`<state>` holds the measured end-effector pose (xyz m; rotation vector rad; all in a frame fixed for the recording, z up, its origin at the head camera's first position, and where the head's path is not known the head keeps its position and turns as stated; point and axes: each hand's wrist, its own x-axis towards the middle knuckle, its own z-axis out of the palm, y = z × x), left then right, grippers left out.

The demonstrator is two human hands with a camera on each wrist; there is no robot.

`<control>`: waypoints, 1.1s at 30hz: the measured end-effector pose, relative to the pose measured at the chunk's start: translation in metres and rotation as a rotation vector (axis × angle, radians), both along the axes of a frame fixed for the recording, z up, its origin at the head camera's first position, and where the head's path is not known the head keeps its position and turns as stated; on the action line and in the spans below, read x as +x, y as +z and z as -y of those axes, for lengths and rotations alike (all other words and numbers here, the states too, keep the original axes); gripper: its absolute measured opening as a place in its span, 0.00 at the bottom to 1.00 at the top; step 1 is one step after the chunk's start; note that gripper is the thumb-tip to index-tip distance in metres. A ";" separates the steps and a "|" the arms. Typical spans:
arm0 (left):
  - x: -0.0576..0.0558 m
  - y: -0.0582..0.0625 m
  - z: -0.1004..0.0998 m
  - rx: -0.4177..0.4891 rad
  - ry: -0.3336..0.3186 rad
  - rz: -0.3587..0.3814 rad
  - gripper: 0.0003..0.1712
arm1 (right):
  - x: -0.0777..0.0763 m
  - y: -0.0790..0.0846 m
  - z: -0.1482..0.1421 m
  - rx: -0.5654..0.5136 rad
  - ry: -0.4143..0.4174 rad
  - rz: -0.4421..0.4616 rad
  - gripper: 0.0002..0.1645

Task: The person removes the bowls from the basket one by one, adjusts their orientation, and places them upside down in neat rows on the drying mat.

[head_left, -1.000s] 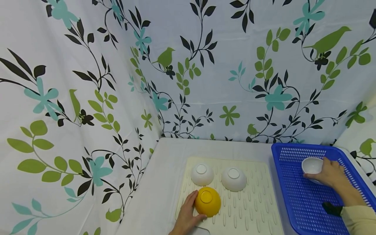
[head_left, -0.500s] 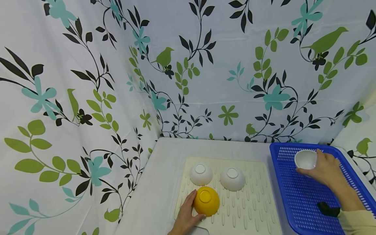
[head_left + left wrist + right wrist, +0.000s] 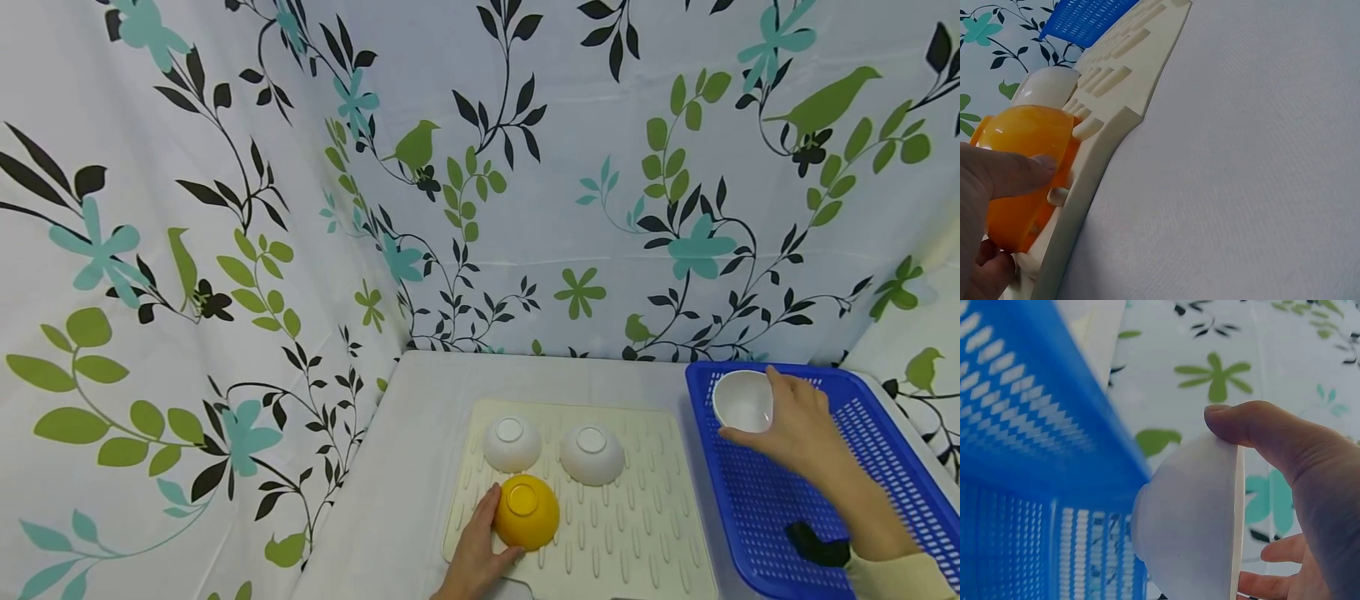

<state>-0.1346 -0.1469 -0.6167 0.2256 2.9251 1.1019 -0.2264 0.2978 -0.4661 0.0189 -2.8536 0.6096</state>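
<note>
In the head view my right hand [image 3: 806, 425] grips a white bowl [image 3: 741, 402] by its rim, thumb on one side and fingers on the other. The bowl is tilted, its inside facing the head camera, above the left part of the blue basket [image 3: 720, 492]. The right wrist view shows this white bowl [image 3: 1191, 519] beside the basket wall. My left hand [image 3: 477, 546] holds an upside-down yellow bowl [image 3: 527, 517] on the cream drying mat [image 3: 645, 533], thumb and fingers around its side. Behind it two white bowls [image 3: 512, 444] lie upside down on the mat.
A white table [image 3: 382, 483] lies under the mat and basket. A black band [image 3: 817, 546] shows at the right wrist. Leaf-patterned curtains [image 3: 480, 167] hang behind and at the left. Part of a grey-edged object [image 3: 510, 590] shows below the left hand.
My right hand has lifted the white bowl from the back right of the basket and moved it left, tilting it more. The left hand stays on the yellow bowl.
</note>
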 end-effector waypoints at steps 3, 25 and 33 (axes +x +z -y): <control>0.000 0.003 -0.001 0.013 -0.003 0.019 0.54 | 0.005 0.003 0.012 -0.012 0.036 -0.029 0.78; 0.002 0.057 -0.033 0.548 0.023 0.048 0.32 | 0.040 0.007 0.103 0.023 0.301 -0.089 0.73; -0.006 0.080 -0.054 0.847 0.035 0.375 0.34 | 0.051 0.006 0.134 0.038 0.392 -0.121 0.72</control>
